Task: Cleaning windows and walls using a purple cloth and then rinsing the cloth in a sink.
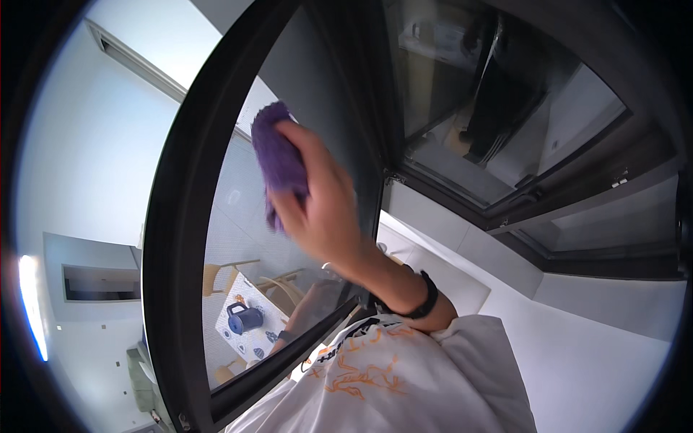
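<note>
- Up at the dark-framed glass pane [231, 187], left of view centre: purple cloth [278, 159], bunched, gripped by the right hand [326, 198].
- Key relation: cloth sits on the pane side, beyond the palm and to its left. Its long axis runs roughly up-down in view, crosswise to the forearm, which comes up from lower right.
- Right hand: curled round the cloth, one digit over its upper part, what looks like the thumb over its lower part. Actual cloth-to-glass contact is not clear from this angle.
- Left hand: out of view, can't tell its state. Right is the near one, already on the cloth.
- Faint banded forearm in the pane looks like a reflection.
- Black wristband [427, 296] on the right wrist.
- Also in the pane area: blue jug [247, 320] on a pale patterned desk [242, 346], well apart from the cloth.
- Writing: dark lettering plus orange line art on the pale shirt [469, 361], broken up by folds. No label visible on the cloth.
</note>
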Action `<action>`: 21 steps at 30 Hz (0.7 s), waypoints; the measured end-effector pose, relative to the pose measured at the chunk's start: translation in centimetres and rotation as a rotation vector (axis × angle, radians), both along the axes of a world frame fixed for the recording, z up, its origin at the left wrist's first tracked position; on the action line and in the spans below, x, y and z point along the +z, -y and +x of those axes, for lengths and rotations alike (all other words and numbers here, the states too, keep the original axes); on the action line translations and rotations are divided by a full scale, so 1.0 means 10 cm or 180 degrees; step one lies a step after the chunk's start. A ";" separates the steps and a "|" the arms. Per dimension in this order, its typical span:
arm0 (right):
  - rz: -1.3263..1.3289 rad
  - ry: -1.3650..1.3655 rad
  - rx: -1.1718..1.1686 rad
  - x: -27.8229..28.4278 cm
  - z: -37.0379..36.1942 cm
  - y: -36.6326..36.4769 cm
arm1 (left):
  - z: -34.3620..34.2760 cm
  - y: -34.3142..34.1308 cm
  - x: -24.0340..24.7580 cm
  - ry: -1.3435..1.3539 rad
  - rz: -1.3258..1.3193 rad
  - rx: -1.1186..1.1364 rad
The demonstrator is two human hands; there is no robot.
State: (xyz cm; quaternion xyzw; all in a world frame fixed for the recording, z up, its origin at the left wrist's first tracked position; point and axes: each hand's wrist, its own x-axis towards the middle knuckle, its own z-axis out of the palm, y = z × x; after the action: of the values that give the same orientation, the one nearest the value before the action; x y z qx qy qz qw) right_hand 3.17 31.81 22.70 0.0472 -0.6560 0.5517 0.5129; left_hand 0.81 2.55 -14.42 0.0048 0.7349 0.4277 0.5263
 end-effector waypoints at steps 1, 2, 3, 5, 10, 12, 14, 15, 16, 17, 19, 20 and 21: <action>0.0271 0.0297 -0.0240 -0.13 -0.18 -0.03 | 0.01 -0.03 -0.01 0.0023 0.0028 0.0000; -0.0033 0.0314 -0.0446 -0.41 -0.36 -0.01 | 0.02 -0.05 0.00 0.0032 0.0045 -0.0023; -0.0009 0.0571 -0.0647 -0.63 -0.44 0.01 | 0.04 0.03 0.00 0.0025 0.0038 0.0028; -0.0450 0.1406 -0.0509 -1.32 -0.53 -0.02 | 0.07 0.02 -0.06 0.0046 0.0108 0.0042; -0.0294 0.3061 0.0086 -3.35 0.23 -0.45 | 0.11 -0.29 -0.12 0.0132 0.0198 -0.0158; -0.0682 0.3175 0.0396 -3.41 0.54 -0.50 | 0.13 -0.26 -0.13 0.0119 0.0197 -0.0140; -0.1258 0.3212 0.0663 -3.32 0.86 -0.54 | 0.17 -0.30 -0.13 0.0122 0.0196 -0.0181; -0.1450 0.3113 0.0574 -3.19 0.99 -0.65 | 0.17 -0.40 -0.15 0.0129 0.0238 -0.0233; -0.1476 0.3020 0.0484 -3.27 1.12 -0.71 | 0.23 -0.50 -0.17 0.0166 0.0270 -0.0276; -0.1490 0.3005 0.0407 -3.19 1.22 -0.72 | 0.27 -0.57 -0.19 0.0191 0.0300 -0.0327; -0.1976 0.2499 0.0548 -2.87 1.37 -0.56 | 0.35 -0.65 -0.21 0.0234 0.0296 -0.0383; -0.2047 0.2378 0.0695 -2.62 1.45 -0.49 | 0.38 -0.69 -0.20 0.0253 0.0305 -0.0419; -0.1951 0.2201 0.0804 -2.42 1.54 -0.40 | 0.43 -0.73 -0.20 0.0273 0.0317 -0.0459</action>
State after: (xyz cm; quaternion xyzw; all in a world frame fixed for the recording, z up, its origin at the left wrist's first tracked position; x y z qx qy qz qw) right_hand 18.58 35.86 -1.48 -0.2131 -0.5844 0.7611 0.1839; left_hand 5.07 9.81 -16.42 0.0654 0.6872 0.4245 0.5859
